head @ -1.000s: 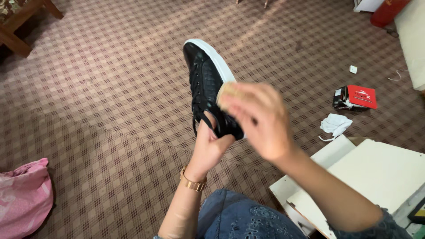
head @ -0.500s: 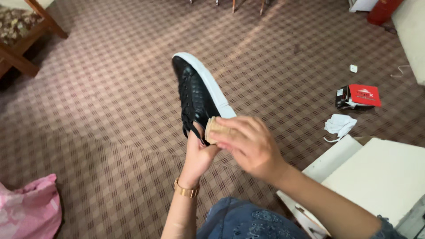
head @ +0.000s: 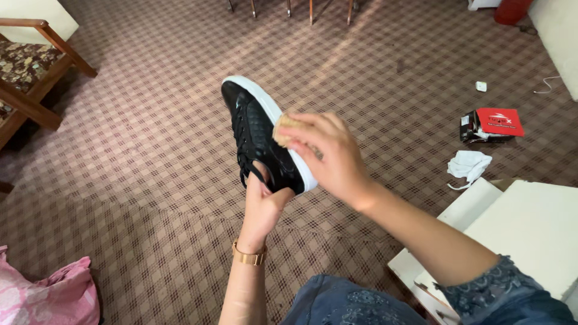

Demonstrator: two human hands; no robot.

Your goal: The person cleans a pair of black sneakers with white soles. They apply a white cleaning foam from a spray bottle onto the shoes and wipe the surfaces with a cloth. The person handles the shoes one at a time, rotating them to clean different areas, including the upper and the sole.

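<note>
A black lace-up sneaker [head: 256, 129] with a white sole is held up over the carpet, toe pointing away. My left hand [head: 262, 201] is inside its opening at the heel and grips it from below; a gold bracelet sits on that wrist. My right hand [head: 328, 156] holds a small tan brush or sponge [head: 284, 129] pressed against the shoe's right side near the white sole edge.
A patterned checked carpet [head: 150, 156] covers the floor. A red and black box [head: 494, 123] and a crumpled white cloth [head: 469, 164] lie at right. White boards [head: 518, 229] sit lower right, a pink bag [head: 54, 298] lower left, a wooden chair [head: 30, 72] upper left.
My right hand with the tan brush slid down toward the heel, then back up along the shoe's side. The shoe and the view shifted slightly left.
</note>
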